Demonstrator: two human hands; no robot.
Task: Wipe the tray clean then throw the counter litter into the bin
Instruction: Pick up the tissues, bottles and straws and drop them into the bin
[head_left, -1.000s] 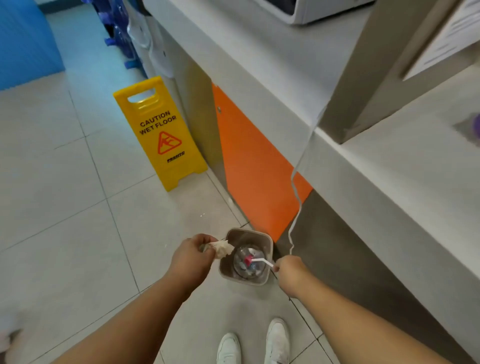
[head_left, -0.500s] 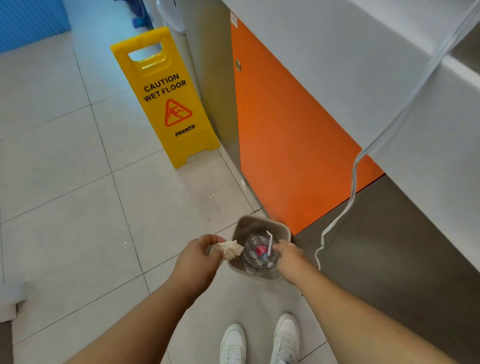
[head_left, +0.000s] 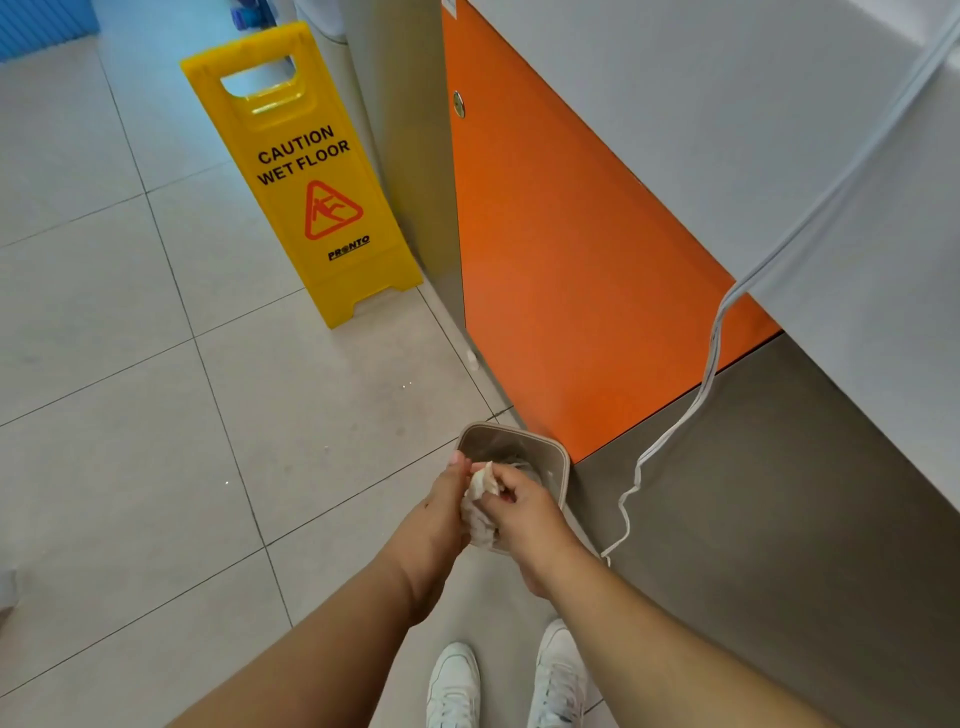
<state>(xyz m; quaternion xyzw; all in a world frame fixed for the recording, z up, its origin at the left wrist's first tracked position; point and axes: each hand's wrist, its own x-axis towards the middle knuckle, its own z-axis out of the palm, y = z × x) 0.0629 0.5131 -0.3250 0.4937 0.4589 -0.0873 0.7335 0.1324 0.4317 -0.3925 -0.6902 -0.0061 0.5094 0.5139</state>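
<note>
Step in hand: binning the litter, judging by the task. The tray is nowhere in view, so whether it has been wiped cannot be told.
Task's thing: a crumpled tissue (head_left: 479, 501), a pale wad with its long axis running roughly from the wrists up toward the bin (head_left: 546, 448).
Left hand (head_left: 439, 512): holds the wad from the left with the thumb laid up along it; its other fingers are hidden beneath the paper.
Right hand (head_left: 524, 512): fingers (head_left: 494, 480) curled narrow and pinching the top of the wad from the right.
Tissue to fingers: pressed between the two hands and touching both, so neither is nearer.
Key relation: the bin stands on the floor against the foot of the counter (head_left: 675, 114), below and just beyond the hands. The top of the wad overlaps the near part of the bin's mouth, while the lower end reaches back toward the hidden near rim.
Next move, as a judgement: a short push forward before letting go — otherwise the lower end may catch the near rim or fall to the tiles.
Nearby: a white cable (head_left: 711, 364) hangs from the counter just right of the bin, apart from the hands.
</note>
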